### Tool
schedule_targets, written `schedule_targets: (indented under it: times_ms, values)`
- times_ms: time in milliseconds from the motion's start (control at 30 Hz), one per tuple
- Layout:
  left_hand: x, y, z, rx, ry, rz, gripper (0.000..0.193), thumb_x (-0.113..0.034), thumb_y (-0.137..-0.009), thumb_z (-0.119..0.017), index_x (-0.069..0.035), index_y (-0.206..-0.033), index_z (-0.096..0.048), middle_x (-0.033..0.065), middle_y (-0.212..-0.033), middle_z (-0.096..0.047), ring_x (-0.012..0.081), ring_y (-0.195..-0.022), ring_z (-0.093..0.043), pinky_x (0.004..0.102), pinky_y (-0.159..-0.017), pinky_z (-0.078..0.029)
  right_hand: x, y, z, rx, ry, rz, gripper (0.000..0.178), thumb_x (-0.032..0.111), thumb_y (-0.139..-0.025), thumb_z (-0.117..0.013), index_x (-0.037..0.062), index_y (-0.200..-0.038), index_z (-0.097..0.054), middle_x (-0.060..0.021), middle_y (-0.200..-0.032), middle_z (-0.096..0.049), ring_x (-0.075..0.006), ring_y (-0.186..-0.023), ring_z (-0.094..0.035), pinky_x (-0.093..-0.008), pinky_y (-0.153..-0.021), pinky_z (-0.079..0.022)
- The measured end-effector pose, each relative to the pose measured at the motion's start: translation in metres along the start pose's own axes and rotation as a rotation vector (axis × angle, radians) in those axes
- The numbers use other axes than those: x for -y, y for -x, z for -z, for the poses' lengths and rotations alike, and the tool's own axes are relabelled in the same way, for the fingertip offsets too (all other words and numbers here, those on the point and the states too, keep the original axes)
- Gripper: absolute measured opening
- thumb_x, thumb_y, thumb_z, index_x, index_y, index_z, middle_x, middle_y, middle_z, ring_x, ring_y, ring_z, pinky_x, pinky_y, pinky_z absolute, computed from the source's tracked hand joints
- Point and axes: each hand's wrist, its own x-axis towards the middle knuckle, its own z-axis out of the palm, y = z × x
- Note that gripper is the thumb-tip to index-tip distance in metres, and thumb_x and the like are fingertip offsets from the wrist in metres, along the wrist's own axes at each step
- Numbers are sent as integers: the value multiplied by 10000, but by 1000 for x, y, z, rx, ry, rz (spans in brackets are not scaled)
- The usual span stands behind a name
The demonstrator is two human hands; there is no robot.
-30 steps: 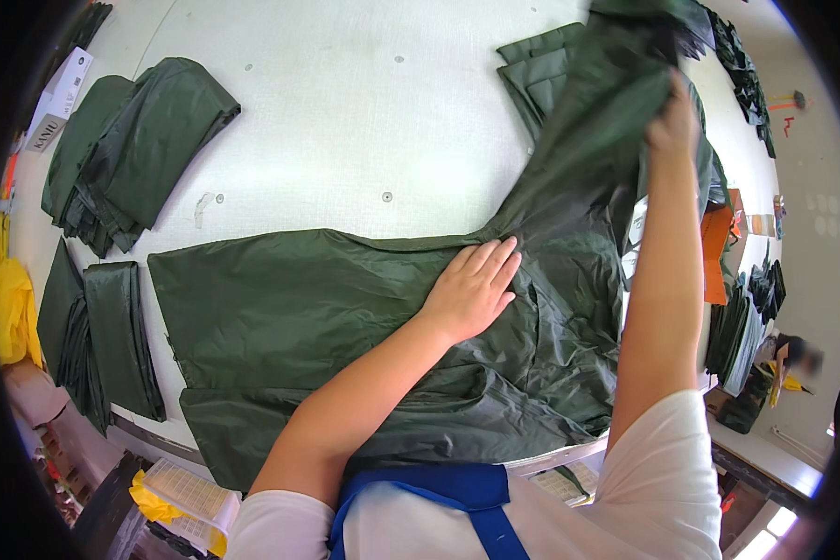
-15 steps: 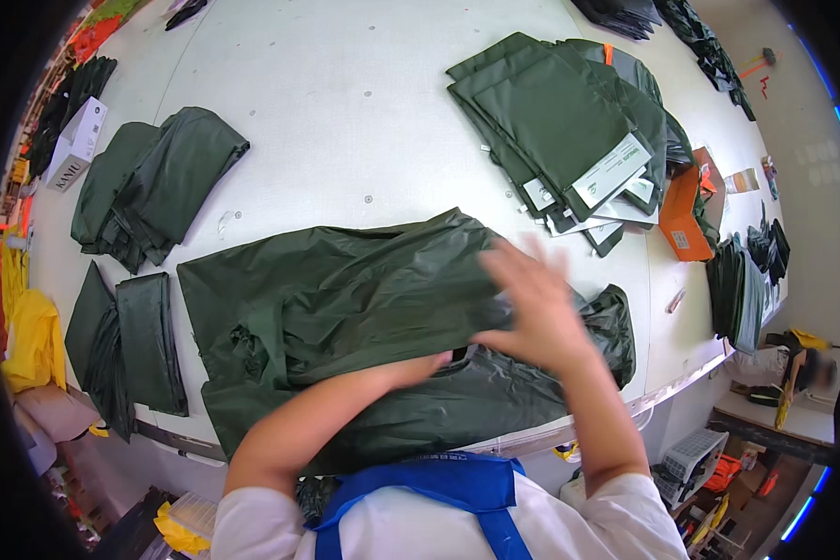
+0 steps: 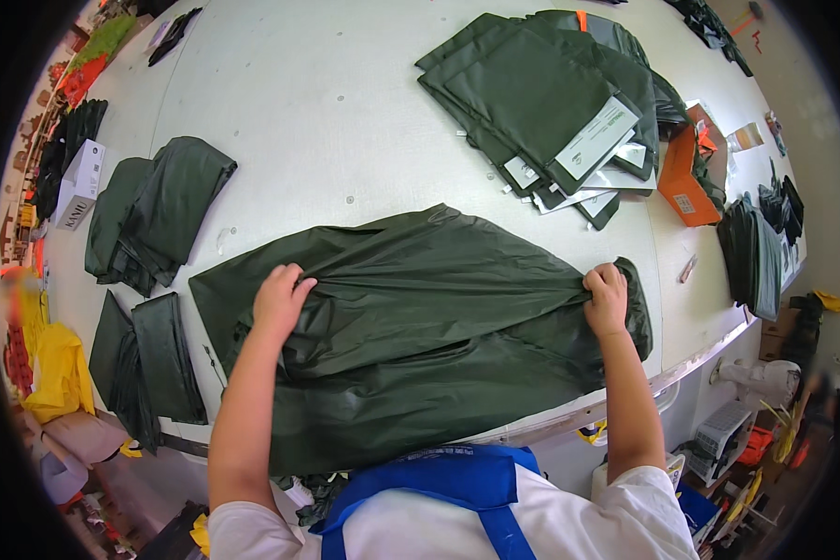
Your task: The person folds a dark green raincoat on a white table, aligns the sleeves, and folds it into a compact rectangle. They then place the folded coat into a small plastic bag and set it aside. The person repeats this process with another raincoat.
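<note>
A dark green waterproof garment point(image 3: 420, 317) lies spread along the near side of the white table, its near part reaching over the edge. My left hand point(image 3: 283, 297) pinches the fabric at its left part. At the right end my right hand point(image 3: 607, 297) has its fingers closed on the same garment. Taut creases run through the cloth between both hands. Past my right hand, a gathered end point(image 3: 637, 308) of the fabric shows.
Folded green garments point(image 3: 159, 210) lie at the left, with narrower folded pieces point(image 3: 163, 359) nearer me. Flat green packs with white labels point(image 3: 532, 103) are stacked at the far right, beside an orange box point(image 3: 686, 177). A white box point(image 3: 79, 185) stands on the left edge.
My hands have moved apart, the left one out to the left and the right one to the right. Both now grip the garment, and its fabric is pulled tight between them.
</note>
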Motion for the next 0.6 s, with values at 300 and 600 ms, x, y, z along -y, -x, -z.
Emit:
schedule_targets:
  times_ms: [300,600]
  values:
    - [-151,-73,-18,110,117,-102,482,-467,-866,-568,-29,-1062,-617,173,-1101,-624,355,-1047,-585,457,-852,-483,77,-32,19,177,-165,417,306,66,-641,-616,169,-929,-619,-54,-818,-486,-266,-829,-514,-391,-722,-394]
    - [-165,-137,-79,-44,273,-33,273,-341,-827,-642,-97,-947,-669,117,-975,-665,312,-931,-621,429,-764,-498,83,-15,-26,295,-253,387,162,74,-649,-609,135,-799,-601,-52,-717,-499,-291,-720,-541,-409,-641,-421]
